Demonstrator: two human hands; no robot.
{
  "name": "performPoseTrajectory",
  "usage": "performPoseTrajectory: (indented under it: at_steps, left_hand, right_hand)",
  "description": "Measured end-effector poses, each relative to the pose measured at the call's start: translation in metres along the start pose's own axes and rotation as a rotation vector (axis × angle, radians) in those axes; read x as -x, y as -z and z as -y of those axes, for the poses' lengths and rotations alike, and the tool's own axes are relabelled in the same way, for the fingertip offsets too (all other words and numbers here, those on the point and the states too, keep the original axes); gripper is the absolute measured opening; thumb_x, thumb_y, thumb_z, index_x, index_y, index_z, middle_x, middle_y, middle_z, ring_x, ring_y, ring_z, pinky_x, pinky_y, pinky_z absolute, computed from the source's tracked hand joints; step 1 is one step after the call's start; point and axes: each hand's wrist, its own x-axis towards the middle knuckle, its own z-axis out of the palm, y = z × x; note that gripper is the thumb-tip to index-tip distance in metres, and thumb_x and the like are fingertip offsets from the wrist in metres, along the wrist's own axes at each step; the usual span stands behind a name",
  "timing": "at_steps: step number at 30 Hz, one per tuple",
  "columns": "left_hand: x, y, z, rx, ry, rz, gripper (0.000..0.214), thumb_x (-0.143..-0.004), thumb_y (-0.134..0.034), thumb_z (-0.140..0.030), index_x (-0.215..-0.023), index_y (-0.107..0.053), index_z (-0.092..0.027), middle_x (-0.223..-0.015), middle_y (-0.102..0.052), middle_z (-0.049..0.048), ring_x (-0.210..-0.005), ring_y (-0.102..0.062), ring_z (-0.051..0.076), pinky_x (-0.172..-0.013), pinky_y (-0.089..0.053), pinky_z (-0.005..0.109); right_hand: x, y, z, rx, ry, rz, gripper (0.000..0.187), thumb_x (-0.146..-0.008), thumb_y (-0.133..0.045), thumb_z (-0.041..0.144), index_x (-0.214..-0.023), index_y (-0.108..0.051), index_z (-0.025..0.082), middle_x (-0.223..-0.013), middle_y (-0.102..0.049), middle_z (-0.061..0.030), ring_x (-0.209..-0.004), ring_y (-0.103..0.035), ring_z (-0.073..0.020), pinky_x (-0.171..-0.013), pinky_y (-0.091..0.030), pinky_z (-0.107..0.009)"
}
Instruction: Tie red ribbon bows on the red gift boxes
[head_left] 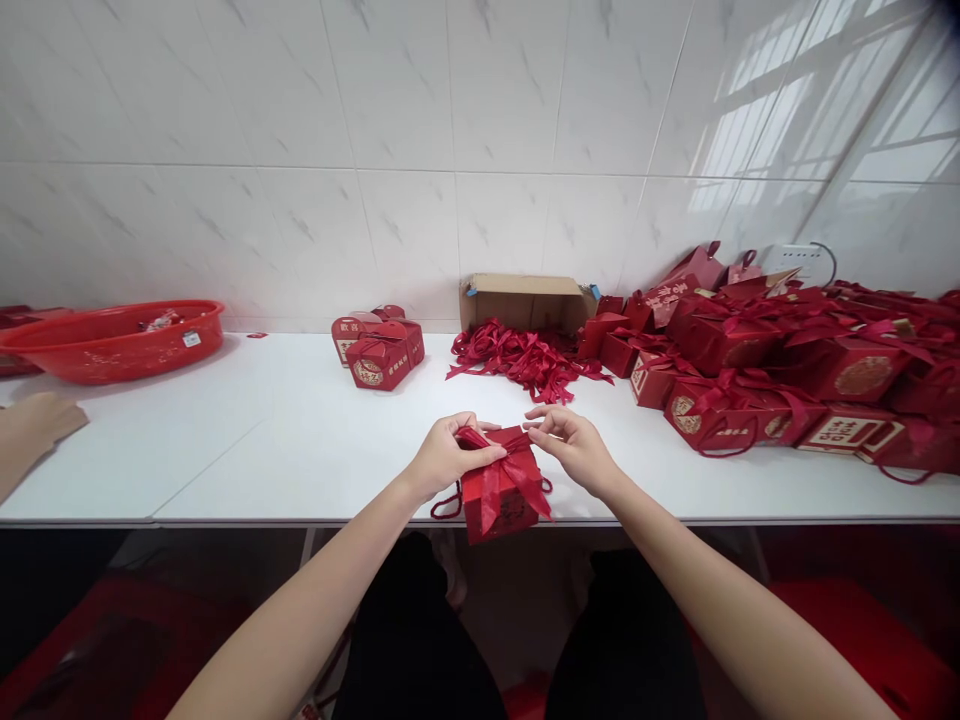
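A small red gift box sits at the table's front edge, its near end jutting slightly past it. Across its top lies a red ribbon bow with tails hanging toward me, and dark red cord handles loop out at both sides. My left hand pinches the bow's left loop between thumb and fingers. At the other side, my right hand has thumb and forefinger closed on the bow's right loop. The part of the ribbon under the fingers is hidden.
A pile of red ribbons spills from an open cardboard box. Finished-looking red boxes are heaped at right; two red boxes stand left of centre. A red plastic basin and another person's hand are at far left.
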Motion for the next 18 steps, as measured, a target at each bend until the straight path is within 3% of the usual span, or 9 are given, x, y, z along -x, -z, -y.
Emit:
performPoseTrajectory:
  at_steps: [3,6,8,9,10,12,15,18]
  left_hand:
    - [-0.001,-0.002,-0.002,-0.007,-0.034,0.032,0.035,-0.064,-0.076,-0.031,-0.067,-0.044,-0.017,-0.099,-0.069,0.0103,-0.098,-0.063,0.024,-0.086,-0.048,0.038]
    - [0.002,0.002,0.002,-0.001,-0.128,0.001,0.034,-0.072,-0.069,-0.039,-0.093,-0.050,-0.020,-0.110,-0.066,0.0096,-0.110,-0.058,0.022,-0.092,-0.044,0.037]
    - [0.008,0.012,0.011,-0.071,-0.162,-0.122,0.042,-0.080,-0.057,-0.047,-0.113,-0.046,-0.023,-0.122,-0.059,0.0097,-0.119,-0.051,0.021,-0.097,-0.041,0.037]
    - [0.013,0.021,0.018,-0.164,-0.153,-0.199,0.044,-0.083,-0.049,-0.050,-0.119,-0.044,-0.024,-0.126,-0.056,0.0098,-0.122,-0.048,0.022,-0.099,-0.039,0.037]
    - [0.019,0.030,0.026,-0.303,-0.116,-0.274,0.044,-0.086,-0.043,-0.051,-0.119,-0.046,-0.023,-0.128,-0.055,0.0097,-0.123,-0.047,0.023,-0.100,-0.038,0.038]
    - [0.031,0.051,0.043,-0.707,0.003,-0.337,0.043,-0.084,-0.044,-0.050,-0.115,-0.053,-0.022,-0.129,-0.054,0.0102,-0.125,-0.044,0.026,-0.105,-0.032,0.041]
    - [0.046,0.072,0.060,-1.097,0.211,-0.330,0.045,-0.084,-0.045,-0.051,-0.118,-0.055,-0.024,-0.136,-0.050,0.0094,-0.131,-0.035,0.031,-0.106,-0.025,0.049]
    - [0.048,0.074,0.064,-1.239,0.241,-0.323,0.050,-0.084,-0.040,-0.055,-0.121,-0.054,-0.024,-0.138,-0.048,0.0096,-0.130,-0.036,0.031,-0.104,-0.027,0.050]
  right_hand:
    - [0.002,-0.001,-0.004,-0.004,0.024,-0.047,0.038,-0.073,-0.062,0.054,-0.064,-0.051,0.019,-0.104,-0.059,-0.0100,-0.098,-0.058,-0.0220,-0.084,-0.047,-0.038]
    - [0.009,0.007,-0.013,-0.089,0.016,0.121,0.048,-0.076,-0.054,0.064,-0.102,-0.057,0.024,-0.132,-0.048,-0.0116,-0.124,-0.045,-0.0235,-0.100,-0.037,-0.042]
    - [0.016,0.016,-0.023,-0.141,0.010,0.339,0.083,-0.067,-0.059,0.069,-0.137,-0.032,0.032,-0.151,-0.023,-0.0110,-0.138,-0.024,-0.0243,-0.108,-0.026,-0.045]
    - [0.020,0.019,-0.029,-0.132,0.009,0.425,0.103,-0.061,-0.066,0.068,-0.144,-0.015,0.034,-0.155,-0.009,-0.0102,-0.141,-0.015,-0.0248,-0.110,-0.021,-0.047]
    - [0.023,0.022,-0.034,-0.101,0.007,0.482,0.119,-0.055,-0.073,0.064,-0.146,-0.002,0.035,-0.156,0.001,-0.0091,-0.142,-0.007,-0.0251,-0.111,-0.017,-0.047]
    - [0.027,0.022,-0.042,-0.023,-0.002,0.521,0.130,-0.053,-0.081,0.050,-0.144,0.011,0.036,-0.155,0.009,-0.0069,-0.143,-0.001,-0.0239,-0.112,-0.014,-0.046]
    - [0.027,0.010,-0.047,-0.032,-0.001,0.521,0.127,-0.060,-0.080,0.039,-0.143,0.016,0.036,-0.155,-0.004,-0.0075,-0.141,-0.014,-0.0228,-0.111,-0.021,-0.043]
    - [0.025,0.000,-0.042,-0.113,0.022,0.512,0.129,-0.060,-0.080,0.034,-0.143,0.018,0.034,-0.150,-0.025,-0.0109,-0.132,-0.037,-0.0236,-0.106,-0.033,-0.042]
